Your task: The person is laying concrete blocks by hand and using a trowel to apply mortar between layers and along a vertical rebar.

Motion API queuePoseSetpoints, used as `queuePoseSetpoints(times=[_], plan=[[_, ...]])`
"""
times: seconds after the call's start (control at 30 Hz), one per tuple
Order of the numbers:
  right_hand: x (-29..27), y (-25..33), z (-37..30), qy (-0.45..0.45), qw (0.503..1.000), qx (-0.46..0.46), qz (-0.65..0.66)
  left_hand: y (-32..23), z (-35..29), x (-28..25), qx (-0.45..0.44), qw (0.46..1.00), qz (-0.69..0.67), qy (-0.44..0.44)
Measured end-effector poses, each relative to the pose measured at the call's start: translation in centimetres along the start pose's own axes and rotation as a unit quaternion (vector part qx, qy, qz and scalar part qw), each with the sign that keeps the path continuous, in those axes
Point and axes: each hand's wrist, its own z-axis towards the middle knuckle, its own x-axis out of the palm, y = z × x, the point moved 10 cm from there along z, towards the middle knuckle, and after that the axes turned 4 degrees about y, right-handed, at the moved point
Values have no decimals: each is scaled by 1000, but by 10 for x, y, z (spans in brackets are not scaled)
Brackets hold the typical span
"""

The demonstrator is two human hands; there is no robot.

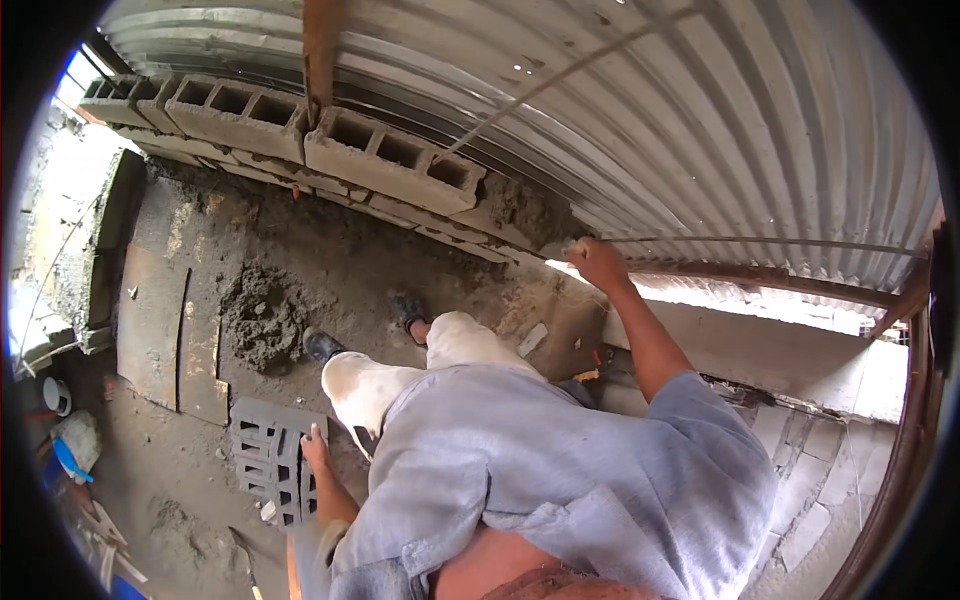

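Head view is filled by a crouching person in a grey shirt and pale trousers, seen from above. The left hand [316,446] is laid flat, fingers spread and gripping nothing, on the near stack of hollow concrete blocks [272,458] on the dirt floor [170,500], apparently as a prop for balance. The right hand [598,262] is stretched far right to the end of the block course [330,135] set along the corrugated metal wall [760,120]; its grip seems closed on something small and pale, though what it is cannot be told. Fresh mortar [520,205] is spread just left of that hand, and a mortar heap [263,315] is kept on a board [150,330] within reach.
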Motion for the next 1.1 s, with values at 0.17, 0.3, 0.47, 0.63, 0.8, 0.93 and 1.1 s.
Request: queuePoseSetpoints(times=[0.17, 0.3, 0.47, 0.63, 0.8, 0.93, 1.1], plan=[[-18, -8, 45, -123, 984, -76, -107, -97, -9, 14, 64, 992, -108, -8], [-7, -28, 62, -150, 972, -57, -171, -255, -69, 27, 189, 977, -99, 22], [-19, -54, 46, -259, 962, -64, -59, -279, -83, 34, 221, 971, -93, 22], [3, -110, 25, -181, 979, 36, 83, -190, -56, 56, 167, 985, -26, 20], [125, -214, 20, -47, 901, 167, 397, -81, -10, 78, 75, 991, 34, 102], [137, -157, 21, 15, 869, 160, 469, -51, -12, 63, 43, 998, -14, 40], [107, -127, 60, -53, 961, 61, 264, -115, -26, 66, 32, 996, -68, 52]])
